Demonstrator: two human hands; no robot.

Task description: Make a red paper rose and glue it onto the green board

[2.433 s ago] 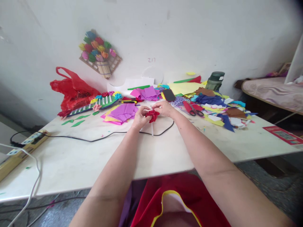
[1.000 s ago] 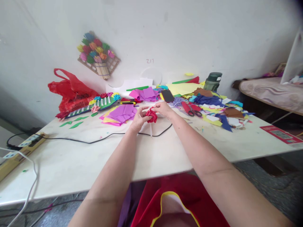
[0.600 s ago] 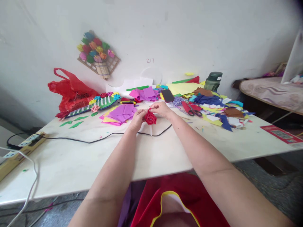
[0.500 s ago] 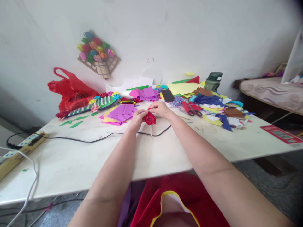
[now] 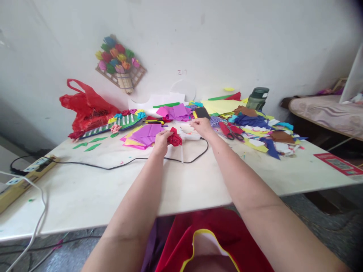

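My left hand is closed round the red paper rose, whose white stem hangs from the bloom toward me, its long axis nearly upright and its tip close over the table. My right hand is off the rose, reaching to the glue gun just right of and beyond the bloom; whether its fingers have closed on the gun I cannot tell. The gun's long axis runs left to right, its black cord looping under the stem. Right hand is nearer the gun.
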